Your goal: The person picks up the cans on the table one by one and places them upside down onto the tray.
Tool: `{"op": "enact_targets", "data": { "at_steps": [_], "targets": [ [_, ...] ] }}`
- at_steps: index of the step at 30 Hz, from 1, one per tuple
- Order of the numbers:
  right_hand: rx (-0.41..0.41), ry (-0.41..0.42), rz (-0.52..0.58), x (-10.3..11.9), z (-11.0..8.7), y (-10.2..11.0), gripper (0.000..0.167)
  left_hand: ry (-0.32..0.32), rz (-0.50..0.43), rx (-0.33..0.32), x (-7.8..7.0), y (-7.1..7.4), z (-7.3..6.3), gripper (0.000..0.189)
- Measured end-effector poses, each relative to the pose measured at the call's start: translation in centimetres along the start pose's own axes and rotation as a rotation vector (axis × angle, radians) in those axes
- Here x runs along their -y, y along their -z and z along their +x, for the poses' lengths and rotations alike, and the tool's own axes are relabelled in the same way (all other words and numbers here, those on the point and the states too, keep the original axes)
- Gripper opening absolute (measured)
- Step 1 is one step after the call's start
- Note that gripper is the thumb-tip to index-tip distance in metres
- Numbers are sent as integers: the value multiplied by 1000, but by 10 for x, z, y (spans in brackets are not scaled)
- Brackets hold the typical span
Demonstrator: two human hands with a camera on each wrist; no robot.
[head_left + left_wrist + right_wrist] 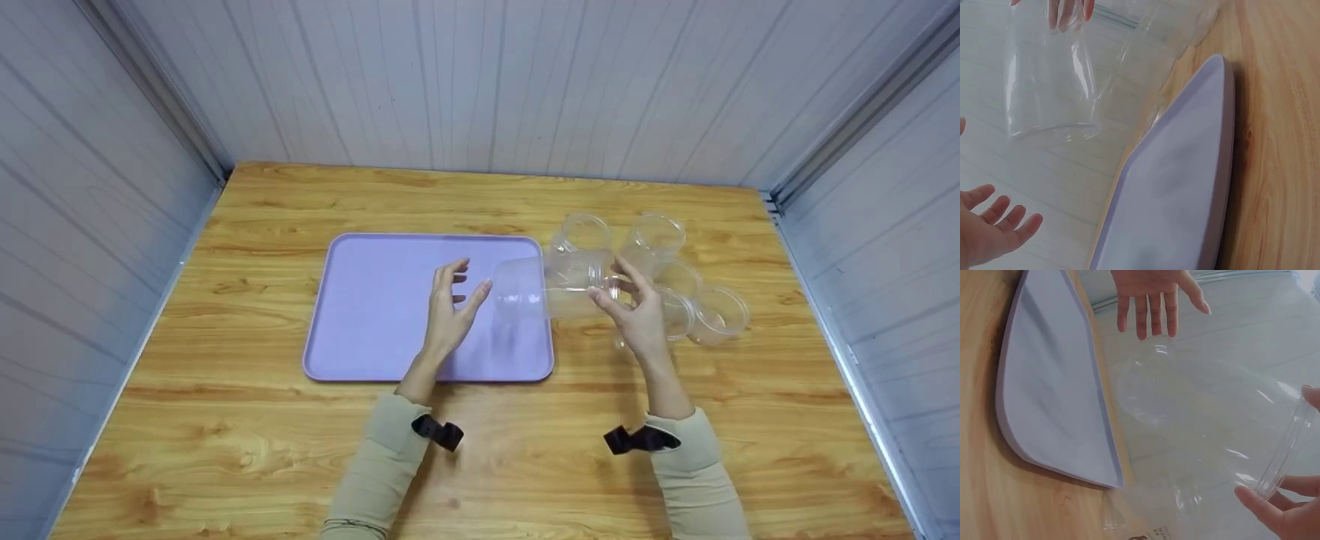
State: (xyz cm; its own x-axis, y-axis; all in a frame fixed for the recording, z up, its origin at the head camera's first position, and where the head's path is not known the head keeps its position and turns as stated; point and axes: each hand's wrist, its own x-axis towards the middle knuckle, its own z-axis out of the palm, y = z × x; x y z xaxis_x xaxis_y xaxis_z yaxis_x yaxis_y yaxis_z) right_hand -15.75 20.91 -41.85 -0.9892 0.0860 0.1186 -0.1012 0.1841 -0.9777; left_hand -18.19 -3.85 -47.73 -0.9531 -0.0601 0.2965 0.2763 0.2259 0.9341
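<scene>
"Clear plastic is catching the light on the jar (559, 289). Where is it hanging?"

"It's lying sideways in the air, its base reaching over the right part of the purple tray (397, 307). The right hand (637, 307) is gripping it at the rim."

"And the left hand (448, 309)?"

"That one is holding nothing; its fingers are spreading loosely near the jar's base."

"What is standing nearby?"

"More clear jars (724, 313) are standing grouped to the right of the tray, on the wooden table (532, 457)."
</scene>
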Motion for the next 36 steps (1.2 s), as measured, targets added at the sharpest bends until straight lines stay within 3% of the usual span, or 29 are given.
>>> {"op": "enact_targets", "data": {
  "at_steps": [8, 15, 21, 27, 36],
  "targets": [
    [34, -36, 151, -21, 1, -4, 53, 78, -85, 63, 3, -4, -2, 54],
    [26, -119, 331, -25, 0, -12, 49, 104, -122, 104, -34, 2, -11, 49],
    [17, -173, 388, -28, 0, -15, 48, 120, -147, 161, -32, 2, -12, 51],
    [52, -177, 400, -31, -1, -18, 46, 124, -201, 235, -31, 3, -14, 55],
    [61, -188, 443, -33, -4, -23, 51, 82, -335, 311, -31, 6, -13, 66]
  ]
}}
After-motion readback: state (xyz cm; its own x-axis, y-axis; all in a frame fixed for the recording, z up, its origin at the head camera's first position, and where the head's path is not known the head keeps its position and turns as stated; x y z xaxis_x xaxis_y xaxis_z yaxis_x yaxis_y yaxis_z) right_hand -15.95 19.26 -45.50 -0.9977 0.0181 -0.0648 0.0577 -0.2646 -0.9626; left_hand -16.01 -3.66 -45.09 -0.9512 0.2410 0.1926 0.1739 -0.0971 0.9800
